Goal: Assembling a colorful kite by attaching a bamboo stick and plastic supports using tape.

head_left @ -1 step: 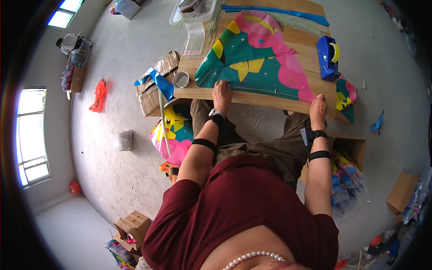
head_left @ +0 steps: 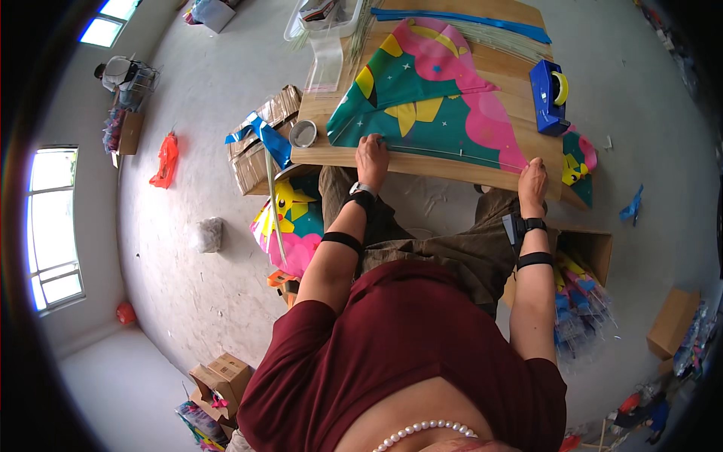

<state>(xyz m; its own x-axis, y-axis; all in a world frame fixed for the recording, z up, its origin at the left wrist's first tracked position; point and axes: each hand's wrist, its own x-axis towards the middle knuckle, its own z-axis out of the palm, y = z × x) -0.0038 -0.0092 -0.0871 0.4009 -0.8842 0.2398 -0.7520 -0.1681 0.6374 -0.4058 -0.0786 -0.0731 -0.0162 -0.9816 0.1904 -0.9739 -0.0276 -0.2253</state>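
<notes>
A kite sheet [head_left: 452, 124] in green, pink and yellow lies folded over the wooden table. Along its near edge runs a thin white rod [head_left: 459, 154], roughly between my two hands. My left hand [head_left: 372, 160] is closed on the sheet's near edge at the left, its fingertips partly hidden. At the pink right corner, my right hand [head_left: 533, 181] pinches the rod's end against the fabric; the exact grip is too small to make out.
A blue tape dispenser [head_left: 548, 98] stands at the table's right side. Left of the sheet is a small round metal tin [head_left: 303, 134]. Thin rods [head_left: 497, 39] and blue strips [head_left: 463, 22] lie at the far edge. An open carton [head_left: 595, 252] sits beside my right arm.
</notes>
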